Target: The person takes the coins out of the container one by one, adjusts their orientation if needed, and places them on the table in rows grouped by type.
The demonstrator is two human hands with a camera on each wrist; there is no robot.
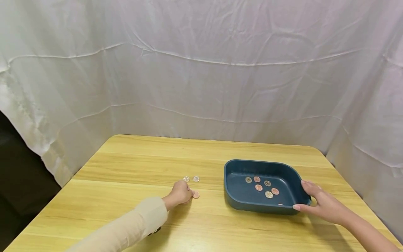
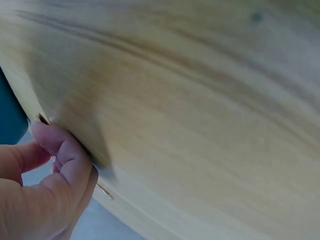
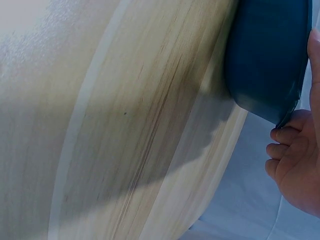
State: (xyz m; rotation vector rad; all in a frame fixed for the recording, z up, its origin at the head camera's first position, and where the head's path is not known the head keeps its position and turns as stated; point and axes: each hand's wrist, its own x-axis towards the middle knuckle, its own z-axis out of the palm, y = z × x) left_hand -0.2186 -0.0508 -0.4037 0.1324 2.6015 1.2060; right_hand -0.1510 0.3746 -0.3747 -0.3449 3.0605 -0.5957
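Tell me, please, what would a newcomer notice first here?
The dark blue tray at the right of the table would probably stand out first, with coins inside and the right hand gripping its right end. Second, the left hand is close to a reddish coin near the table's middle.

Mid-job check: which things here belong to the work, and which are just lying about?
Seems part of the job:
- left hand, at a pinkish disc
- right hand, gripping the blue tray
- discs in the tray
- two pale discs

Seems only setting:
- wooden table
- pale curtain
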